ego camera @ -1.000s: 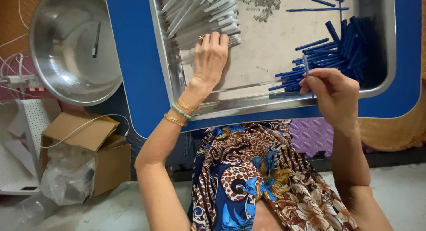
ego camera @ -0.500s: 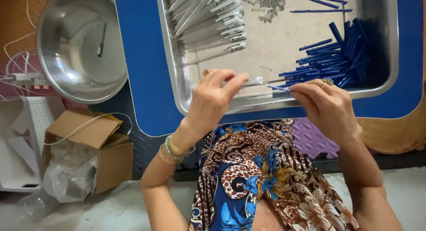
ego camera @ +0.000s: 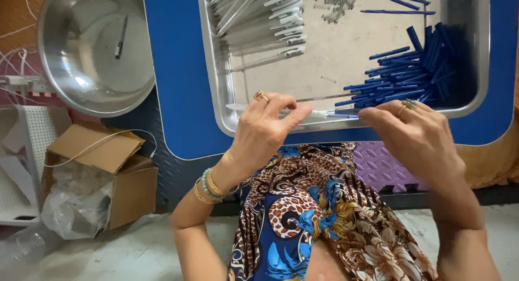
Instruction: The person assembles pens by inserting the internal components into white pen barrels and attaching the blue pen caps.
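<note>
Both hands meet over the near rim of the steel tray (ego camera: pixel 346 59). The left hand (ego camera: pixel 265 129) pinches a clear pen barrel (ego camera: pixel 238 106) between thumb and fingers, with the barrel lying level along the rim. The right hand (ego camera: pixel 419 135) pinches a thin blue refill (ego camera: pixel 338 115), its tip just at the barrel's open end — hard to tell if it's inside. A pile of blue refills (ego camera: pixel 411 75) sits in the tray's right side and a stack of clear barrels (ego camera: pixel 259 16) at its far left. A metal bowl (ego camera: pixel 92 48) rests off to the left, holding one pen (ego camera: pixel 121 38).
</note>
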